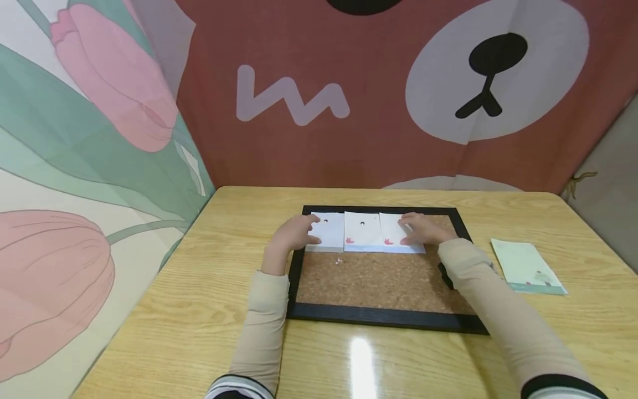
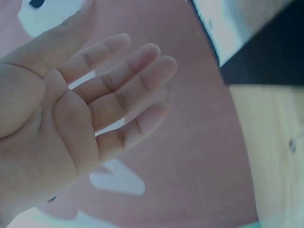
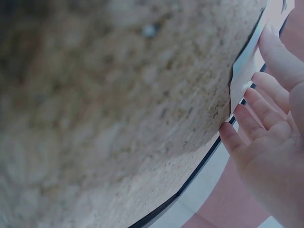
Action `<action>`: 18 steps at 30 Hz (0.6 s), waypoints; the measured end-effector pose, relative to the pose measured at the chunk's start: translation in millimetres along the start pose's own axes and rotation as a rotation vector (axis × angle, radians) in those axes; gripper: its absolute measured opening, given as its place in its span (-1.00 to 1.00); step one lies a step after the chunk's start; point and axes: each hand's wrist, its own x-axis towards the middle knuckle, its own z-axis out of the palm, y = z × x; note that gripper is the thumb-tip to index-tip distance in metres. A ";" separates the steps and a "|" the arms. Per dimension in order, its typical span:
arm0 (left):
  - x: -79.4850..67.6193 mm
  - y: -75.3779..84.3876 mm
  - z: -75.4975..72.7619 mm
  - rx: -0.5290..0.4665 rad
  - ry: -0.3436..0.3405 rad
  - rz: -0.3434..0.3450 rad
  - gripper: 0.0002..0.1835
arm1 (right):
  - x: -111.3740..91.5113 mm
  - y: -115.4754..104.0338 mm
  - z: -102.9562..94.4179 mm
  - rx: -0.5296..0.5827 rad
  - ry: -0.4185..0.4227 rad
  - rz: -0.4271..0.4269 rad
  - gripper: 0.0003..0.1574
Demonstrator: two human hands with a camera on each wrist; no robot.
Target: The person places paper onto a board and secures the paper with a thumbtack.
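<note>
A black-framed corkboard (image 1: 369, 281) lies on the table with three white note sheets side by side along its top. Silver pin heads show near the top of the left sheet (image 1: 331, 237) and the middle sheet (image 1: 363, 235). My left hand (image 1: 291, 233) is at the left sheet's outer edge; in the left wrist view its fingers (image 2: 137, 78) are loosely extended, holding nothing. My right hand (image 1: 421, 228) rests on the right sheet (image 1: 390, 228), thumb and fingers spread. In the right wrist view its fingertips (image 3: 230, 135) touch along the paper's edge.
A pale green notepad (image 1: 525, 266) lies on the table (image 1: 189, 310) right of the board. A small black object (image 1: 445, 276) sits partly under my right forearm. Small white bits (image 1: 339, 260) lie on the cork. A printed cloth (image 1: 319, 155) hangs behind the table.
</note>
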 end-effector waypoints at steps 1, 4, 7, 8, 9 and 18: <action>-2.5 -2.4 -2.4 -0.009 0.009 -0.021 -0.46 | -0.4 -0.2 -0.1 0.001 0.001 0.000 -0.28; -8.6 -11.3 -7.2 -0.047 0.014 -0.081 -0.47 | -0.9 -0.3 0.1 0.000 0.003 0.005 -0.27; -13.3 -20.1 -10.2 -0.087 0.002 -0.119 -0.46 | -0.3 -0.7 0.2 0.001 -0.001 0.027 -0.27; -14.4 -22.8 -10.9 -0.096 -0.001 -0.124 -0.47 | 0.1 -1.1 0.3 0.001 -0.005 0.036 -0.27; -15.4 -25.2 -11.4 -0.098 0.000 -0.127 -0.48 | 0.5 -1.4 0.3 0.005 -0.010 0.043 -0.27; -22.9 -38.7 -11.5 -0.042 -0.144 -0.311 -0.77 | 0.8 -1.8 -1.1 0.014 -0.038 0.066 -0.29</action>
